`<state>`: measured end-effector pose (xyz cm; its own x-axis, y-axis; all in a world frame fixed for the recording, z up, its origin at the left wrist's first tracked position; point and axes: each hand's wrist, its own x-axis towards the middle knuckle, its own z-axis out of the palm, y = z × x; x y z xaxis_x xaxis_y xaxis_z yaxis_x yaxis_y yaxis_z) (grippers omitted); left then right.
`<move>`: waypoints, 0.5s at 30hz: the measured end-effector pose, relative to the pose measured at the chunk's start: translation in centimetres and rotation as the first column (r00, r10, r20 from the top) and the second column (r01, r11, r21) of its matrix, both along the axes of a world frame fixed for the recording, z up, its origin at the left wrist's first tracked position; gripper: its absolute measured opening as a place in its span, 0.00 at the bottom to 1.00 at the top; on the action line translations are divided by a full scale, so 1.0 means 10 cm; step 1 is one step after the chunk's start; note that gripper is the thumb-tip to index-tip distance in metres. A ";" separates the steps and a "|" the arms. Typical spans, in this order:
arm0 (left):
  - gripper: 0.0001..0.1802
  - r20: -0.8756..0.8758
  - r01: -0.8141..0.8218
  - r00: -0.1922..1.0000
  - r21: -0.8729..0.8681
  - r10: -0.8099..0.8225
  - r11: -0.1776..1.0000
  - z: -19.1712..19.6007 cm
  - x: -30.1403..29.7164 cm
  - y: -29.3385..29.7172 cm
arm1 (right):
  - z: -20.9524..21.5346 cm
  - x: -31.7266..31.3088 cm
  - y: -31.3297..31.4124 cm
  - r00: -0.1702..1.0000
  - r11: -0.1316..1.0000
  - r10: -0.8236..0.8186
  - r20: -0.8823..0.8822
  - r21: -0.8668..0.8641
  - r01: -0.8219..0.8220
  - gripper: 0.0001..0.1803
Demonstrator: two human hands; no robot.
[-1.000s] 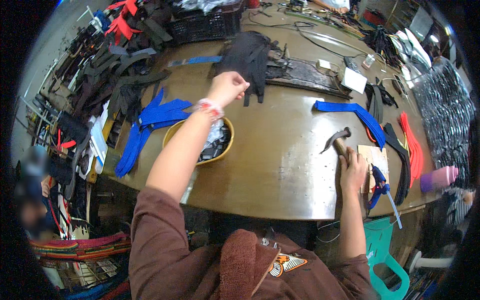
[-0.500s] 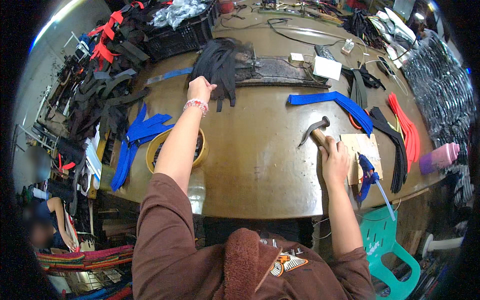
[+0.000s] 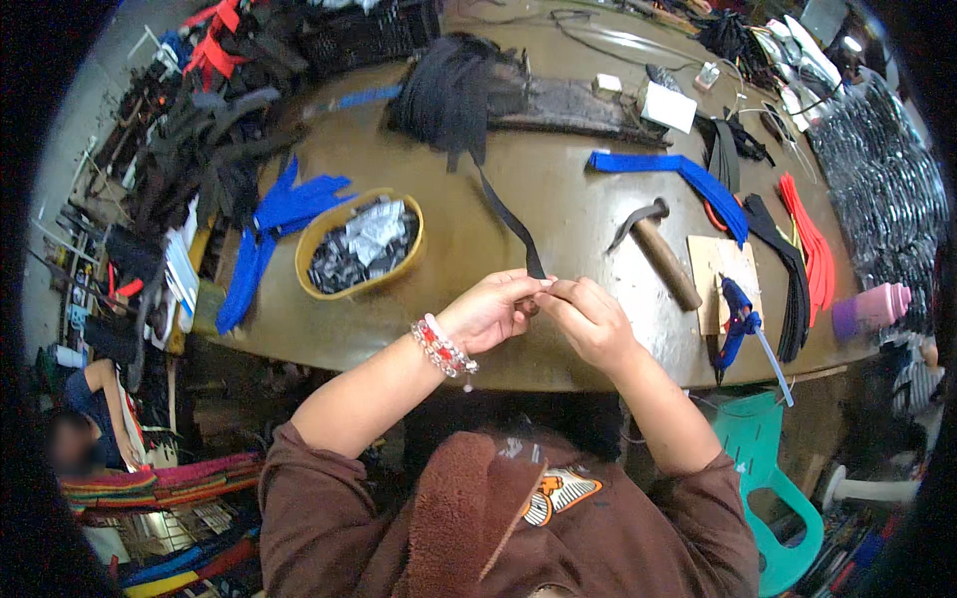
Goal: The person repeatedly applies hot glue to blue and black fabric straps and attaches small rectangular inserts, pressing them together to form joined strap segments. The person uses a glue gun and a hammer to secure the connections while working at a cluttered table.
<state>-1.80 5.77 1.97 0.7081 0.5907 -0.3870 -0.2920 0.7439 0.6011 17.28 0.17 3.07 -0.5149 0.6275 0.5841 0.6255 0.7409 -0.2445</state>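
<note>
Strap (image 3: 510,221), black and narrow, runs in the head view from the dark bundle (image 3: 439,95) to the left hand (image 3: 490,314) and right hand (image 3: 595,327), which come together pinching its near end close to the front edge of the counter (image 3: 573,214). Work on it looks barely begun: one strap is in hand, the bundle seems left to handle, and the hammer (image 3: 666,261) lies unheld. Open room stretches ahead, bounded by the yellow tub (image 3: 422,237) leftward and the hammer rightward.
</note>
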 end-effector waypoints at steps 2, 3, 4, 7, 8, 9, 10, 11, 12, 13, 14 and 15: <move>0.09 0.024 0.085 0.996 -0.049 -0.084 0.995 -0.04 -0.06 -0.09 | 0.04 0.02 -0.25 0.992 0.992 0.127 0.026 -0.005 -0.127 0.16; 0.09 0.056 0.167 0.985 -0.037 -0.165 0.985 -0.02 -0.12 -0.01 | 0.06 0.05 -0.41 0.983 0.984 0.175 0.052 -0.042 -0.173 0.16; 0.09 -0.071 0.209 0.976 0.012 -0.207 0.978 -0.01 -0.15 0.10 | 0.06 0.07 -0.61 0.967 0.962 0.251 0.043 -0.119 -0.245 0.16; 0.09 -0.392 0.341 0.895 0.298 -0.211 0.891 0.10 -0.18 0.79 | -0.03 0.01 -1.09 0.909 0.881 0.416 -0.016 -0.239 -0.407 0.15; 0.12 -0.479 0.386 0.856 0.342 -0.195 0.857 0.15 -0.16 1.07 | -0.09 -0.03 -1.15 0.937 0.905 0.349 -0.016 -0.252 -0.341 0.15; 0.15 -0.650 0.472 0.759 0.503 -0.043 0.724 0.19 -0.11 1.33 | -0.16 -0.08 -1.18 0.952 0.922 0.307 -0.010 -0.245 -0.300 0.15; 0.17 -0.678 0.467 0.730 0.587 0.087 0.662 0.23 -0.04 1.59 | -0.23 -0.13 -1.16 0.963 0.944 0.264 -0.048 -0.192 -0.268 0.16; 0.18 -0.597 0.383 0.790 0.659 0.140 0.648 0.26 0.03 1.79 | -0.30 -0.19 -1.10 0.986 0.972 0.163 -0.024 -0.168 -0.165 0.15; 0.19 -0.570 0.346 0.776 0.743 0.269 0.573 0.28 0.09 1.91 | -0.37 -0.23 -1.03 0.998 0.983 0.061 0.025 -0.172 -0.056 0.15; 0.20 -0.458 0.195 0.777 0.827 0.431 0.527 0.26 0.16 1.92 | -0.42 -0.27 -0.96 0.998 0.986 -0.052 0.030 -0.158 0.056 0.14; 0.20 -0.381 0.269 0.691 0.924 0.615 0.270 0.23 0.20 1.88 | -0.47 -0.30 -0.90 0.995 0.985 -0.094 0.029 -0.141 0.097 0.15; 0.20 -0.318 0.387 0.571 0.917 0.757 0.093 0.18 0.21 1.74 | -0.50 -0.33 -0.85 0.989 0.979 -0.146 0.018 -0.139 0.147 0.15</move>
<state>0.31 23.16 3.77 0.3535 0.8409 0.4097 0.5562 -0.5411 0.6308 13.96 -8.34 -1.95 -0.4154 0.7713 0.4822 0.7270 0.6001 -0.3337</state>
